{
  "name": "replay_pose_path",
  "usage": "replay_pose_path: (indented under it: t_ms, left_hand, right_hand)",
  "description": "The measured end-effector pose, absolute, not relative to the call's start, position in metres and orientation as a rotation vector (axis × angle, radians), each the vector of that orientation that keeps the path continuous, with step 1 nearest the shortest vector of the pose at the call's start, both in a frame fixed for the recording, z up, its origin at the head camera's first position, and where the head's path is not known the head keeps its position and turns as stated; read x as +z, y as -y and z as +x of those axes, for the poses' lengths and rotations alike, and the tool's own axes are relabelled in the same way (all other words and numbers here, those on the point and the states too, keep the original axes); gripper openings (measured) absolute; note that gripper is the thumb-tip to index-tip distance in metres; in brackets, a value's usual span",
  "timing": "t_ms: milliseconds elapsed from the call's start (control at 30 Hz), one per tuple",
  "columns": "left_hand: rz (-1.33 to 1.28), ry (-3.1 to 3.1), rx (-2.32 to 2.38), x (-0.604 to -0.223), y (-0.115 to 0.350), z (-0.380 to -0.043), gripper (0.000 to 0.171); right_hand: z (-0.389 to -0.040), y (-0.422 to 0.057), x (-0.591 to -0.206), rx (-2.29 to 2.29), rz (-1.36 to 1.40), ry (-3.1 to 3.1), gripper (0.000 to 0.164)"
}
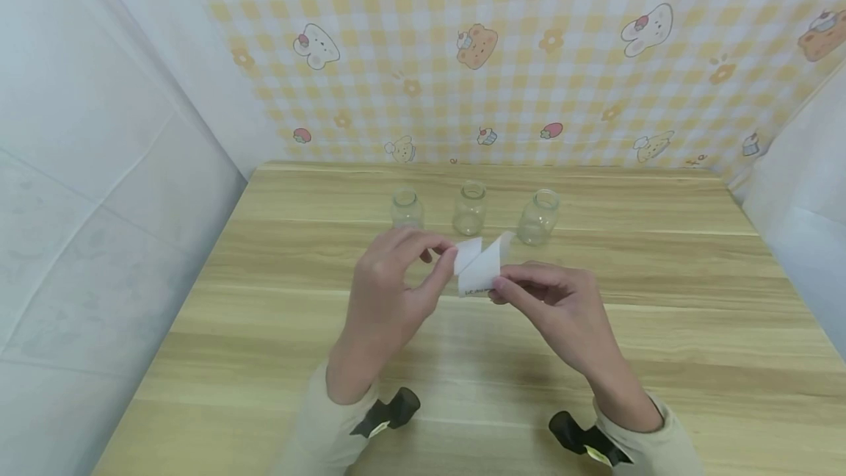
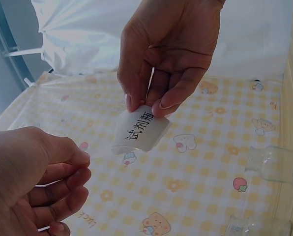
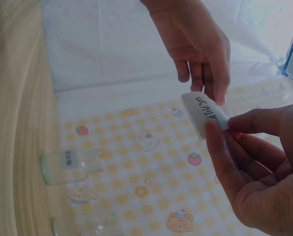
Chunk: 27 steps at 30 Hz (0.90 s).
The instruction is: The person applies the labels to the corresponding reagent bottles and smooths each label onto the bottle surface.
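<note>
A small white paper label (image 2: 140, 129) with black Chinese characters is up in the air between the two hands, its paper bent into a curl in the head view. My right hand (image 1: 562, 307) pinches it between thumb and fingertips at one end. Thumb and forefinger of my left hand (image 1: 399, 289) come together right at the paper's left edge in the head view, while the left wrist view shows a gap beside it. I cannot tell whether those fingers grip it. Beyond the hands stand three clear glass jars, a left (image 1: 407, 206), a middle (image 1: 470, 208) and a right jar (image 1: 538, 217).
The wooden table (image 1: 264, 329) stretches under both forearms. A yellow checked cloth (image 1: 436, 94) with cartoon prints hangs along its back edge. White sheets (image 1: 99, 189) line the sides. In the right wrist view, one jar (image 3: 70, 167) bears a label with dark characters.
</note>
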State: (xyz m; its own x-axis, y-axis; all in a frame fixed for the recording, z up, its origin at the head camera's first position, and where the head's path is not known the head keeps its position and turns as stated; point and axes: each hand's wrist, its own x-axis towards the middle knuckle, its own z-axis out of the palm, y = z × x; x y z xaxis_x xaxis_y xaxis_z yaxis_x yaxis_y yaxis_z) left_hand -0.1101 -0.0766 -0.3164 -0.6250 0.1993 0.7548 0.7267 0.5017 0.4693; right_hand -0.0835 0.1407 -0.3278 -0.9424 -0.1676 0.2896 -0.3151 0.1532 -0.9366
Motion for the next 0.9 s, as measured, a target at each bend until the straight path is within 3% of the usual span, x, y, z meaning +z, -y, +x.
replay_pose_path:
  t_ms: [900]
  left_hand:
    - [-0.694,2.126,-1.095,-0.3155,0.0838,-0.1139,0.005]
  right_hand:
    - [-0.0844,-0.1420,-0.3285,1.923,0.446,2.331,0.009]
